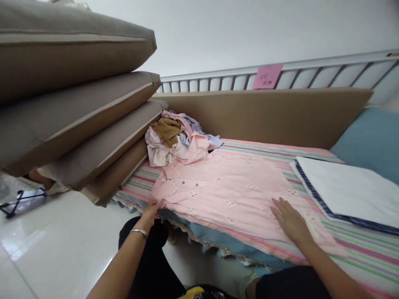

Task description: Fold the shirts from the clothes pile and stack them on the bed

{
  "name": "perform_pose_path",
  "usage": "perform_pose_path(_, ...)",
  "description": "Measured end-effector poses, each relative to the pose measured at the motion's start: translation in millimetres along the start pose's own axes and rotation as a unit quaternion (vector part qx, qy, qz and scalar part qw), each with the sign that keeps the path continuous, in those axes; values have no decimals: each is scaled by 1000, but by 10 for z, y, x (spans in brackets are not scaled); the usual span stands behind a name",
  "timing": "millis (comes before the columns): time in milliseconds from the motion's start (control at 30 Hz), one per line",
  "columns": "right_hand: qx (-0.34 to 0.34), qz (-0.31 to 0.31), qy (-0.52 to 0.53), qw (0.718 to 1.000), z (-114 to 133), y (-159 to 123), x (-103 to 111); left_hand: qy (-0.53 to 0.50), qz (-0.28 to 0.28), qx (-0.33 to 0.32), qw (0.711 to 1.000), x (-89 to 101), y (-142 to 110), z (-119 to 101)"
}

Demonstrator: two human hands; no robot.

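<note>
A pink blouse [224, 189] with eyelet cut-outs, small buttons and a scalloped collar lies spread on a striped cloth [368, 255]. Its collar end points left and its hem end points right. My left hand [151, 211], below a silver bangle, pinches the blouse's near edge by the shoulder or sleeve. Flat on the lower part of the blouse rests my right hand [289, 220], fingers stretched out. Beyond the collar sits a heap of crumpled clothes [170, 133] in pink, mustard, white and blue.
Thick grey-brown cushions [102, 120] are stacked at the left, overhanging the floor. Folded white and navy cloths [352, 187] lie at the right beside a blue cushion [370, 137]. A brown backrest panel [258, 118] stands behind, and a pink note [268, 77] hangs on the white rail.
</note>
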State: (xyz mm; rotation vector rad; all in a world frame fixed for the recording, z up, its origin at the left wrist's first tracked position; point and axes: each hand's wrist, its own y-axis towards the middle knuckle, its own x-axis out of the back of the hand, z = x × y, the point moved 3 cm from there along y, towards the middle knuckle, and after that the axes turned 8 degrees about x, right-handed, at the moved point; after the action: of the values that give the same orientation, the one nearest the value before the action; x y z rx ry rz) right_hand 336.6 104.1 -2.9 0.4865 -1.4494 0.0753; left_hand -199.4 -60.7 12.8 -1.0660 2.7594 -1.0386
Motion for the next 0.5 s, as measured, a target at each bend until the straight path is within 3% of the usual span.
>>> perform_pose_path(100, -50, -33, -16, 998, -135, -135, 85, 23, 73, 24, 997, 40, 53, -37)
perform_pose_path(233, -128, 53, -34, 990, -200, -301, 88, 60, 115, 32, 991, 193, 102, -97)
perform_pose_path(367, -141, 103, -39, 984, -146, -308, 94, 119, 91, 18, 989, 281, 183, -153)
perform_pose_path(500, -146, 110, -48, 982, -140, -283, 73, 182, 36, -15, 982, 193, 251, -132)
